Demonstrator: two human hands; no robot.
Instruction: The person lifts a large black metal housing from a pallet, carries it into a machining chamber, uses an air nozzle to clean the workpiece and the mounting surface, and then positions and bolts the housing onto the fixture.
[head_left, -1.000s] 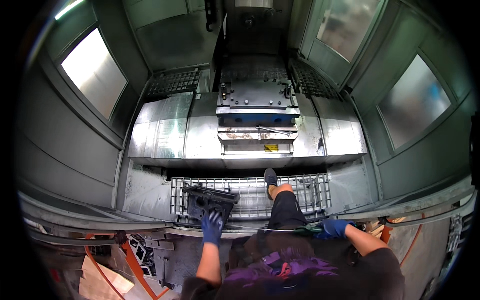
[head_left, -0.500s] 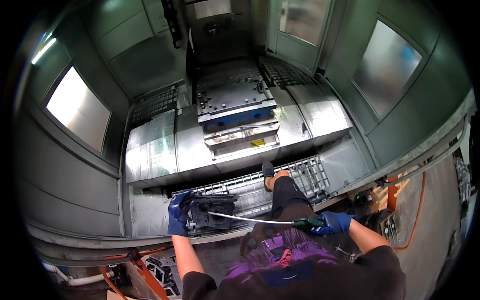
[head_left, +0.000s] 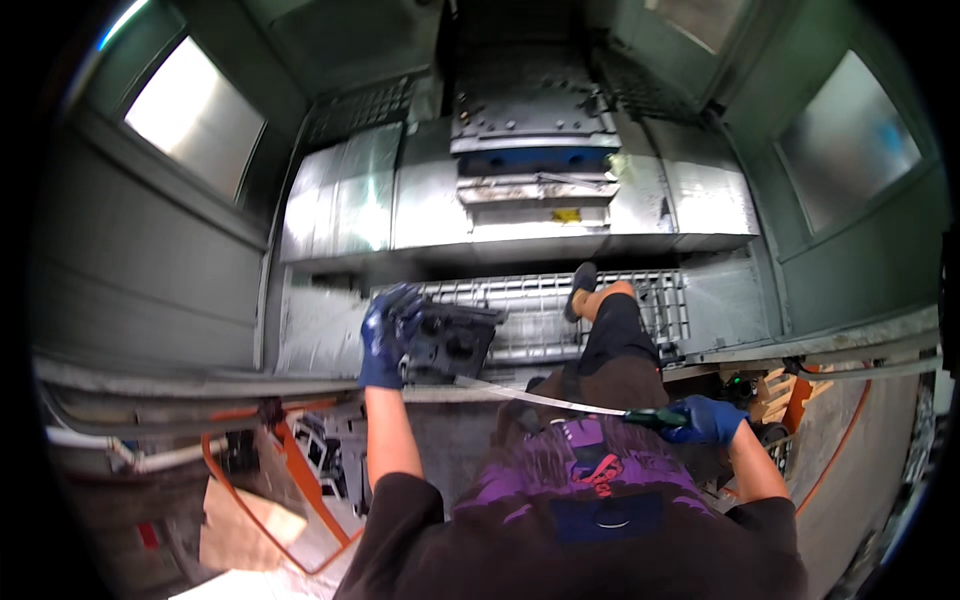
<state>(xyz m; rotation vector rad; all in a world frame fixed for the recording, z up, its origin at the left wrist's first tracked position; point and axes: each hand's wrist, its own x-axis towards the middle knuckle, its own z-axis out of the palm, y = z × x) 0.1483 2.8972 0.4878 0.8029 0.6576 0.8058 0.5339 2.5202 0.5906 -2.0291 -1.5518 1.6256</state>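
My left hand [head_left: 390, 335], in a dark blue glove, grips the left side of a black machined-looking part [head_left: 455, 345] with a round opening in it. The part is held tilted over a metal grating. My gloved right hand [head_left: 708, 421] is wrapped round the dark green handle of what looks like an air blow gun [head_left: 540, 398]. Its long, thin, pale tube reaches left across my front. The tube's tip is at the part's lower edge, and I cannot tell whether it touches.
A bare metal grating [head_left: 540, 340] lies ahead, with my foot on it. Beyond are sloping metal covers [head_left: 430, 205] and a machine table with a bolted block [head_left: 535, 115]. Walls with windows stand on both sides. Orange-framed carts [head_left: 305, 465] stand at lower left and right.
The view has shifted, so the machine sits higher in it. The black part has turned, showing its round opening more. The tube's tip has moved from the part's face to its lower edge.
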